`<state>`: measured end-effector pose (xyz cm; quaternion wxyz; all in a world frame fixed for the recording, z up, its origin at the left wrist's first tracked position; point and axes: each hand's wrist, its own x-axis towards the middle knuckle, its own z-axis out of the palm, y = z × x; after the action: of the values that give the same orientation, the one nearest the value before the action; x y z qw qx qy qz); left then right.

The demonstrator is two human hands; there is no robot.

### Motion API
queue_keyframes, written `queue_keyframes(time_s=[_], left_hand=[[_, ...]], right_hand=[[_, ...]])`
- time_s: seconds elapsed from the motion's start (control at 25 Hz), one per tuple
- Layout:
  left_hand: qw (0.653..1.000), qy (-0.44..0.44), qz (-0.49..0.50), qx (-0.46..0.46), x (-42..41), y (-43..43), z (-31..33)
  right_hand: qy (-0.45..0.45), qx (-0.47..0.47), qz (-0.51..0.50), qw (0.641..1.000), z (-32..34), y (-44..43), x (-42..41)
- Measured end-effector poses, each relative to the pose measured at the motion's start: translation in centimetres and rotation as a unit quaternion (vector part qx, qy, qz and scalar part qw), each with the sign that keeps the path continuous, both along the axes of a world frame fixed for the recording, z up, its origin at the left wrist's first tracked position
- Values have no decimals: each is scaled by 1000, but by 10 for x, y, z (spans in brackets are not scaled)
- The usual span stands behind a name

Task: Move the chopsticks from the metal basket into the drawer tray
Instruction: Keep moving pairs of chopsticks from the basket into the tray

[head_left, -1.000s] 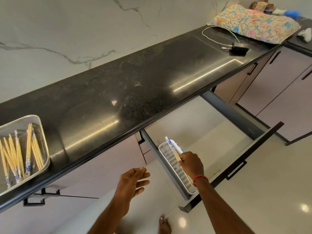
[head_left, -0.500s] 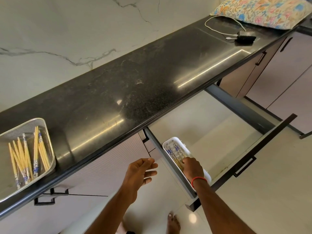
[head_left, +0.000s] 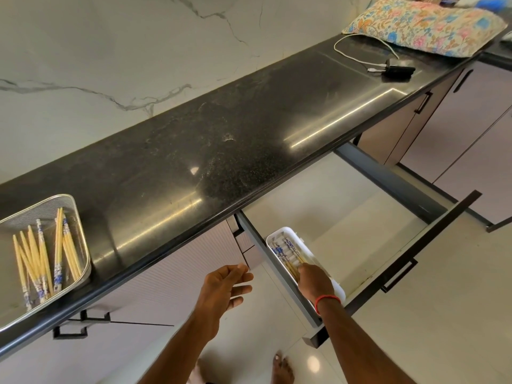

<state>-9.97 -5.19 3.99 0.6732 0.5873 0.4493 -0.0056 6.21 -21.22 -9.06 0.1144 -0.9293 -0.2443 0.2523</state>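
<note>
Several chopsticks (head_left: 288,257) lay under the right hand (head_left: 314,281), whose fingers (head_left: 302,270) pinched them; a sloppy release could've scattered them beyond the tray (head_left: 307,252).

Tray (head_left: 279,233) end under right hand (head_left: 315,281)

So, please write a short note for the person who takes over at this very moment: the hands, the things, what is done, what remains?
Left hand: open, empty, in front of the cabinet.
Right hand: down in the white ribbed plastic tray in the open drawer, on the chopsticks there; grip hidden.
Done: a few chopsticks lie in the tray.
Left: many yellow chopsticks with blue-patterned ends wait in the metal mesh basket on the black counter.
</note>
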Motion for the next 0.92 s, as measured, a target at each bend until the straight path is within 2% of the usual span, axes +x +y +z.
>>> queue_keyframes(time_s=[0.16, 0.4, 0.56, 0.68, 0.72, 0.8, 0.88, 0.92], left_hand=[[1000, -5, 4, 1, -6, 0, -1], [1000, -25, 5, 7, -2, 7, 9], [999, -43, 7, 11, -7, 19, 24], [996, -69, 6, 47, -12, 34, 34], [994, -71, -1, 83, -15, 39, 36], [972, -36, -43, 230, -24, 51, 35], [915, 17, -98, 390, -37, 65, 33], [891, 31, -114, 439, -43, 71, 34]], right_hand=[[21, 7, 27, 999, 9, -5, -1], [28, 135, -40, 990, 23, -3, -17], [21, 192, -40, 980, 48, 18, -28], [34, 232, -37, 971, 73, 47, -36], [24, 251, -24, 967, 81, 57, -39], [4, 287, 20, 958, 99, 79, -45], [23, 315, 77, 946, 117, 104, -54], [28, 319, 108, 941, 126, 116, -59]])
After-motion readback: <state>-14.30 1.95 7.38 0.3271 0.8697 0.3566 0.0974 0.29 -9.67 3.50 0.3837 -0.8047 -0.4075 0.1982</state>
